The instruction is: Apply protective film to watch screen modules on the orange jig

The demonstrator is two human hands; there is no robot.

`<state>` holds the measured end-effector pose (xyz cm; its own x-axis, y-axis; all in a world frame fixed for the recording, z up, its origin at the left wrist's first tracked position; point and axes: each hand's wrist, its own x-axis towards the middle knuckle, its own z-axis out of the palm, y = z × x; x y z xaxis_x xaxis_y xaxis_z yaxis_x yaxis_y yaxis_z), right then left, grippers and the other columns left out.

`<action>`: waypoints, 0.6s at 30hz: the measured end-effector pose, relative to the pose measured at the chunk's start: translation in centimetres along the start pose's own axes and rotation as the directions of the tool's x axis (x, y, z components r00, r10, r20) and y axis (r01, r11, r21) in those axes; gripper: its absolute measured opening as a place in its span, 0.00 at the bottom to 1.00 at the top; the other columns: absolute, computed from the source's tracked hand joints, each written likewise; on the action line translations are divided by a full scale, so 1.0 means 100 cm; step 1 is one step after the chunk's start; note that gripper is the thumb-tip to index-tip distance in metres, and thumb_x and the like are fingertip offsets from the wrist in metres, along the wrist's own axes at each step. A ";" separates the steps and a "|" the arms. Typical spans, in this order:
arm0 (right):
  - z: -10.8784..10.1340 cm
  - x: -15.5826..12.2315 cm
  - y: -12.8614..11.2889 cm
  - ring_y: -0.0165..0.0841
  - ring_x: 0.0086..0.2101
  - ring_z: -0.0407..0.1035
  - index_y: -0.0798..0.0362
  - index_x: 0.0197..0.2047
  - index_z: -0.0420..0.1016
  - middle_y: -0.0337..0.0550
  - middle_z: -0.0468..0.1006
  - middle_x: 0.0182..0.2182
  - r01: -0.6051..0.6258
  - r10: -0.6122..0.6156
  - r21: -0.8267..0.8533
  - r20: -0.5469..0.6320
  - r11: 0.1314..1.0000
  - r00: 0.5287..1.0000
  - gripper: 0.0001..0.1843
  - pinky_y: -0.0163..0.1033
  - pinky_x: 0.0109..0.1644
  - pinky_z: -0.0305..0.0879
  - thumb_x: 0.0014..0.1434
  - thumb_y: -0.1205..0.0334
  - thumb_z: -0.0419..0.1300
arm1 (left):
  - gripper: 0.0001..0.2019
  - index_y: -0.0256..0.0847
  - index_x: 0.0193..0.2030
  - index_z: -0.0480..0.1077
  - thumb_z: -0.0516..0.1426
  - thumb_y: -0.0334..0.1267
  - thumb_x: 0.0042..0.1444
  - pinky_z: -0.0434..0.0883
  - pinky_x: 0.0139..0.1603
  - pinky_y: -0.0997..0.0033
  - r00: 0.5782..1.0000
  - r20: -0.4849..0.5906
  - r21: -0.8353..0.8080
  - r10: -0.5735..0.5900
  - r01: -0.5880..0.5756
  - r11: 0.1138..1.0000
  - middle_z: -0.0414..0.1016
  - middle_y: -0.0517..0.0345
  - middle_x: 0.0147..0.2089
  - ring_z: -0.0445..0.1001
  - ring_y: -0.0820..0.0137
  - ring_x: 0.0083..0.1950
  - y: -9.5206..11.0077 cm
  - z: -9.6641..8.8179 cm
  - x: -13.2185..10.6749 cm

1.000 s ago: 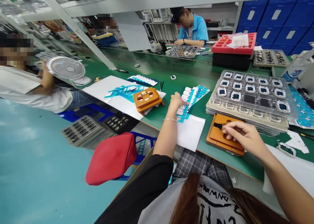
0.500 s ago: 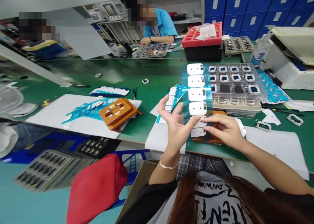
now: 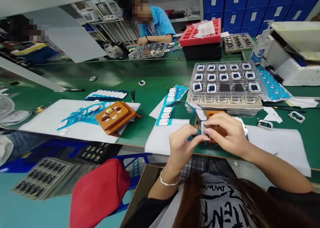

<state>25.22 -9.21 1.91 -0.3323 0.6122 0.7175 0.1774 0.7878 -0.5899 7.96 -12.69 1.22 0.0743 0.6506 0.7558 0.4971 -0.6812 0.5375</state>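
Note:
Between my two hands is a clear blue film strip carrying white stickers [image 3: 201, 114], curved over so that its upper end bends away to the left. My left hand [image 3: 183, 139] pinches the strip near its lower end, thumb pointing right. Close against it, my right hand [image 3: 226, 131] grips the edge of a white sticker between thumb and fingers. Below and behind the hands lies an orange fixture [image 3: 217, 114], partly hidden by them. Another strip of white stickers on blue film [image 3: 165, 115] rests on the bench to the left.
Clear trays of white-framed parts [image 3: 223, 76] are stacked behind my hands. A second orange fixture [image 3: 113, 116] sits at left on white foam. Loose white frames [image 3: 265, 124] lie at right. A co-worker in a blue shirt [image 3: 160, 23] sits across the bench.
The sticker strip was upright and flat; now it is bent over. My left hand's fingers have closed in, and both hands are lower and close together.

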 end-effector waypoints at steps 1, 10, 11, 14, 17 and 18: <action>0.002 -0.001 -0.002 0.34 0.39 0.76 0.50 0.42 0.78 0.44 0.81 0.38 -0.075 0.071 0.084 0.049 0.994 0.996 0.04 0.38 0.41 0.75 0.65 0.62 0.62 | 0.11 0.39 0.29 0.68 0.66 0.35 0.57 0.64 0.27 0.78 0.999 0.021 -0.034 0.025 -0.024 0.999 0.68 0.65 0.24 0.66 0.78 0.26 -0.001 0.001 0.000; 0.005 -0.001 0.005 0.35 0.41 0.81 0.49 0.42 0.77 0.41 0.84 0.40 -0.595 0.503 0.594 0.339 0.541 0.795 0.19 0.42 0.52 0.79 0.48 0.57 0.75 | 0.07 0.39 0.32 0.74 0.62 0.36 0.62 0.73 0.35 0.76 0.994 0.040 -0.054 0.101 -0.099 0.994 0.72 0.58 0.34 0.74 0.74 0.35 -0.005 -0.002 0.004; 0.004 0.001 0.006 0.34 0.41 0.81 0.49 0.42 0.77 0.41 0.84 0.40 -0.590 0.501 0.598 0.333 0.543 0.799 0.19 0.42 0.52 0.79 0.48 0.58 0.75 | 0.06 0.40 0.33 0.74 0.62 0.36 0.62 0.74 0.36 0.76 0.994 0.039 -0.040 0.104 -0.102 0.994 0.73 0.57 0.35 0.75 0.73 0.36 -0.005 -0.003 0.004; 0.000 0.004 0.009 0.34 0.41 0.81 0.50 0.44 0.76 0.41 0.84 0.39 -0.552 0.468 0.589 0.307 0.590 0.829 0.17 0.40 0.49 0.80 0.52 0.59 0.72 | 0.07 0.39 0.32 0.75 0.62 0.36 0.62 0.76 0.39 0.74 0.996 0.028 -0.020 0.088 -0.087 0.996 0.77 0.55 0.38 0.77 0.73 0.38 -0.007 -0.005 0.001; -0.002 0.006 0.013 0.33 0.36 0.81 0.50 0.46 0.74 0.42 0.84 0.38 -0.501 0.435 0.544 0.256 0.673 0.863 0.14 0.37 0.41 0.81 0.57 0.58 0.67 | 0.06 0.39 0.32 0.75 0.62 0.34 0.61 0.79 0.42 0.69 1.000 0.007 -0.038 0.018 -0.018 0.999 0.81 0.52 0.44 0.81 0.70 0.41 -0.008 -0.008 -0.001; -0.003 0.006 0.015 0.33 0.34 0.81 0.50 0.46 0.74 0.42 0.84 0.36 -0.485 0.426 0.518 0.239 0.705 0.873 0.13 0.36 0.38 0.80 0.58 0.58 0.66 | 0.06 0.39 0.32 0.76 0.62 0.32 0.61 0.80 0.43 0.68 1.000 -0.003 -0.056 -0.010 0.010 0.998 0.82 0.51 0.45 0.82 0.69 0.42 -0.008 -0.009 -0.002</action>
<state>25.55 -7.63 1.58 -0.4355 0.8532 0.2870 -0.1935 0.2227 -0.9555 6.82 -12.56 0.96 0.0666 0.6567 0.7512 0.4483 -0.6923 0.5655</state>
